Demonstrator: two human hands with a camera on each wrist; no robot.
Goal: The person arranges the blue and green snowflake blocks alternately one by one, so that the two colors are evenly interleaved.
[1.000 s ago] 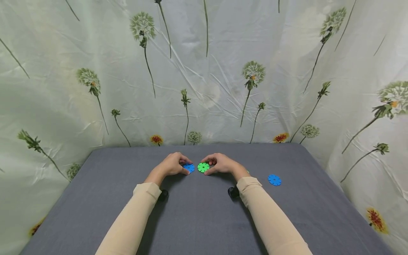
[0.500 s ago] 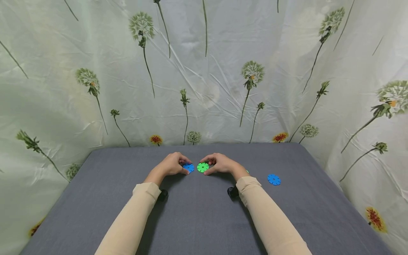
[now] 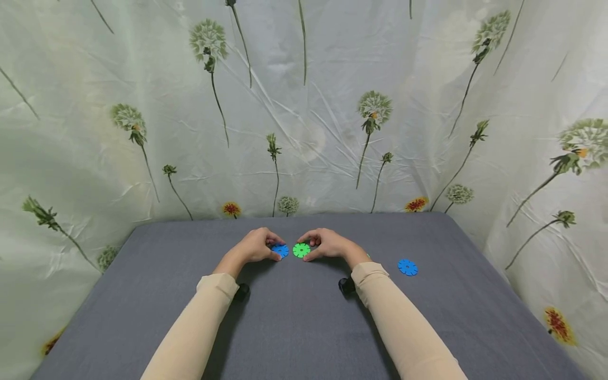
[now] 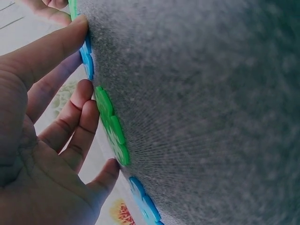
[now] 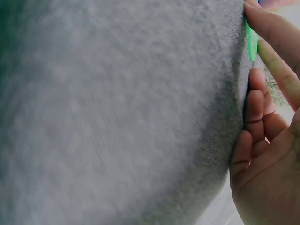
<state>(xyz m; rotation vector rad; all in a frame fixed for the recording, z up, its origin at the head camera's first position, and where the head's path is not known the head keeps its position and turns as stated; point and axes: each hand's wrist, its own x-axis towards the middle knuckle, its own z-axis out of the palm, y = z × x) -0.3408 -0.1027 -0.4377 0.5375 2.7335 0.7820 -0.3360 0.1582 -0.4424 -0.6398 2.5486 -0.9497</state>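
Observation:
Near the table's far side, my left hand (image 3: pixel 254 246) pinches a blue notched plastic disc (image 3: pixel 282 250) between thumb and forefinger. Facing it, my right hand (image 3: pixel 334 246) has thumb and forefinger on opposite edges of a green notched disc (image 3: pixel 301 250). Both discs lie flat, with a small gap between them. The left wrist view also shows another green disc (image 4: pixel 111 126) by the curled fingers and another blue disc (image 4: pixel 144 201) past the little finger; my left hand hides these two in the head view. In the right wrist view the gripped green disc (image 5: pixel 252 44) shows edge-on.
Off to the right lies a further blue disc (image 3: pixel 407 267). A green sliver (image 3: pixel 368 256) peeks out behind my right wrist. Grey cloth (image 3: pixel 294 327) covers the table, and a flower-patterned curtain (image 3: pixel 313 116) hangs behind its far edge.
Both hands keep their hold on the discs. The whole head view has shifted very slightly; nothing on the table has visibly moved.

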